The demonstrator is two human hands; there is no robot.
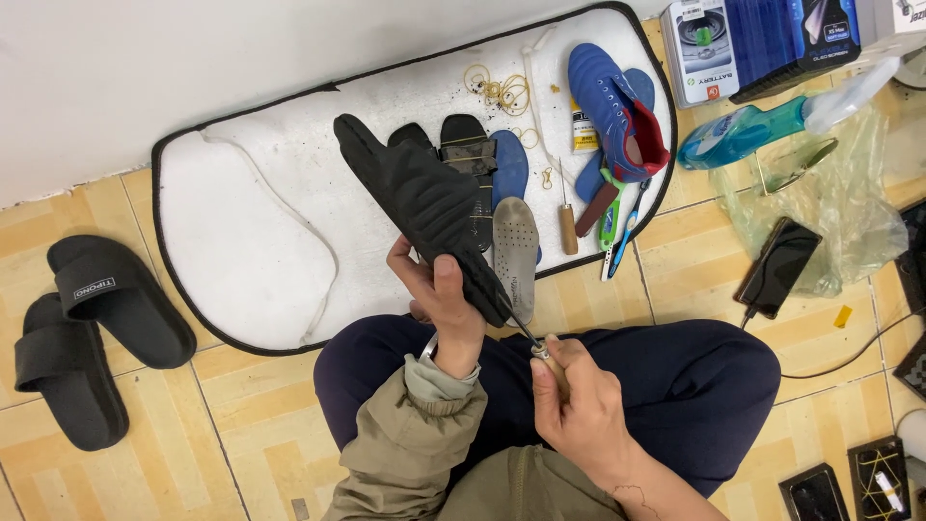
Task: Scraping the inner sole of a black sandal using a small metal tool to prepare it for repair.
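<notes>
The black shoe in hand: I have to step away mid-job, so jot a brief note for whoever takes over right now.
Left hand: grips the black shoe, held up over the white mat.
Right hand: holds an awl, tip at the shoe's near end.
On the mat: grey insole, blue shoe, a second awl, rubber bands.
Done: insole is out.
Left: whether any stitches are in cannot be told; awl work at the near end is under way.
</notes>
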